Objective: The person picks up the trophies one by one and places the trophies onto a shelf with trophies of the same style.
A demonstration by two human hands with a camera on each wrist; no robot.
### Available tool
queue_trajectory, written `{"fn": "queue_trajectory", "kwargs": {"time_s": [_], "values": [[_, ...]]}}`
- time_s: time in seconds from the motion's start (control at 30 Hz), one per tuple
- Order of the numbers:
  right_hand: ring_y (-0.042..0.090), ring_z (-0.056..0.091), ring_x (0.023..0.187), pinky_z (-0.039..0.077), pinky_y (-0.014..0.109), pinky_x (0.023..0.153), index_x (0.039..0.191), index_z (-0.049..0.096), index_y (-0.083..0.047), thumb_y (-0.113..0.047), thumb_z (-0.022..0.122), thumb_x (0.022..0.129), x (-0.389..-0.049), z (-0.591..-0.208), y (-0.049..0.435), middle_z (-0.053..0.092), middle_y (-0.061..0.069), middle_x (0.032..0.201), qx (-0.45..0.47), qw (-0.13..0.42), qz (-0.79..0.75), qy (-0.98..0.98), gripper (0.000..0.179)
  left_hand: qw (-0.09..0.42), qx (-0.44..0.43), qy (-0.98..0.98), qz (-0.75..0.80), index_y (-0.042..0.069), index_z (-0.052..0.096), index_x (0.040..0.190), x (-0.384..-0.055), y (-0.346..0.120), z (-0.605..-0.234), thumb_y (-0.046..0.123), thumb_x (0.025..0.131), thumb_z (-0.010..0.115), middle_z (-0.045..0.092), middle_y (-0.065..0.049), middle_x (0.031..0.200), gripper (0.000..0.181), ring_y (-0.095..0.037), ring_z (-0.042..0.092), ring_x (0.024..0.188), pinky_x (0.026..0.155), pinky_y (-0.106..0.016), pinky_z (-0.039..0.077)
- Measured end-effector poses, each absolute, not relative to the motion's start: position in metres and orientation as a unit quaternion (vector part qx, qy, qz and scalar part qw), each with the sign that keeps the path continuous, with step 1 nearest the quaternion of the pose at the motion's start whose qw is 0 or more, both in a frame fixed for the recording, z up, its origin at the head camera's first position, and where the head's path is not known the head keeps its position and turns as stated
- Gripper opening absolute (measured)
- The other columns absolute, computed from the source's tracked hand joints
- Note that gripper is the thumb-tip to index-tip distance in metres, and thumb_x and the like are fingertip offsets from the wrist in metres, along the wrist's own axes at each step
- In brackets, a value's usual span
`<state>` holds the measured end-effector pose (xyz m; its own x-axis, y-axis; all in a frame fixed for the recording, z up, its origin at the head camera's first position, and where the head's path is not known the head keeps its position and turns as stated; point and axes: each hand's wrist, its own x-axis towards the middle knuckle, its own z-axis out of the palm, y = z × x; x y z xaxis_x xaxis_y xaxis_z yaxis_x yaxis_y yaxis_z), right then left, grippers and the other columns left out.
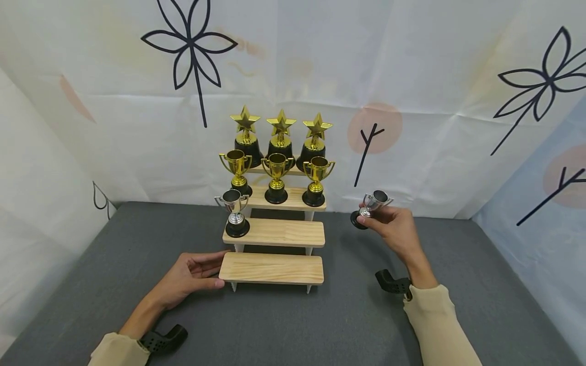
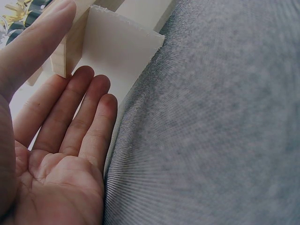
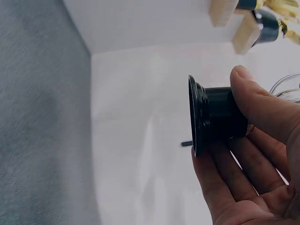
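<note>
My right hand [image 1: 397, 230] holds a small silver trophy cup [image 1: 374, 201] to the right of the stepped wooden stand [image 1: 271, 268]. The cup leans to the right, and in the right wrist view its black base [image 3: 218, 110] shows between thumb and fingers. At the stand's lower left, my left hand [image 1: 191, 275] has its fingers fairly straight; the thumb is at the lowest step's edge, the fingertips by the white side support [image 2: 119, 51]. Another silver trophy cup [image 1: 235, 209] stands upright on the left end of the second step from the bottom.
Three gold trophy cups [image 1: 276, 175] line the third step. Behind them, three gold star trophies [image 1: 281, 133] with black bases stand on the top step. A grey cloth surface [image 1: 348, 315] lies under the stand, and a patterned white backdrop [image 1: 435, 127] rises close behind.
</note>
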<state>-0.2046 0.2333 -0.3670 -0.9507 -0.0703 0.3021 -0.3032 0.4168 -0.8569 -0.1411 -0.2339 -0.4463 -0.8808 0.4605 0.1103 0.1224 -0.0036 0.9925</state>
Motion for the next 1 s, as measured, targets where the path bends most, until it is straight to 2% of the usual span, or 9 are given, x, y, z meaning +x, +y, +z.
{"fn": "queue_trajectory", "kwargs": {"time_s": [0.3, 0.57, 1.0], "values": [[0.016, 0.067, 0.115, 0.054, 0.015, 0.090, 0.116, 0.074, 0.004, -0.011, 0.082, 0.088, -0.194, -0.350, 0.221, 0.073, 0.015, 0.118, 0.127, 0.124, 0.516, -0.838, 0.033, 0.122, 0.214, 0.693, 0.677, -0.022, 0.042, 0.141, -0.141, -0.234, -0.446, -0.008, 0.085, 0.076, 0.040, -0.044, 0.143, 0.067, -0.013, 0.062, 0.122, 0.101, -0.030, 0.053], [0.012, 0.067, 0.112, 0.053, 0.017, 0.095, 0.115, 0.075, 0.003, -0.009, 0.084, 0.085, -0.186, -0.338, 0.209, 0.074, 0.014, 0.115, 0.149, 0.122, 0.523, -0.830, 0.033, 0.122, 0.224, 0.688, 0.680, -0.022, 0.041, 0.141, -0.141, -0.235, -0.448, -0.010, 0.086, 0.074, 0.038, -0.045, 0.144, 0.066, -0.013, 0.061, 0.123, 0.101, -0.030, 0.053], [0.020, 0.067, 0.114, 0.054, 0.021, 0.096, 0.112, 0.078, 0.000, -0.009, 0.085, 0.083, -0.175, -0.333, 0.187, 0.075, 0.009, 0.111, 0.178, 0.101, 0.519, -0.830, 0.030, 0.125, 0.210, 0.697, 0.674, -0.022, 0.042, 0.141, -0.140, -0.234, -0.445, -0.008, 0.085, 0.075, 0.039, -0.044, 0.143, 0.066, -0.012, 0.061, 0.122, 0.100, -0.029, 0.053]]}}
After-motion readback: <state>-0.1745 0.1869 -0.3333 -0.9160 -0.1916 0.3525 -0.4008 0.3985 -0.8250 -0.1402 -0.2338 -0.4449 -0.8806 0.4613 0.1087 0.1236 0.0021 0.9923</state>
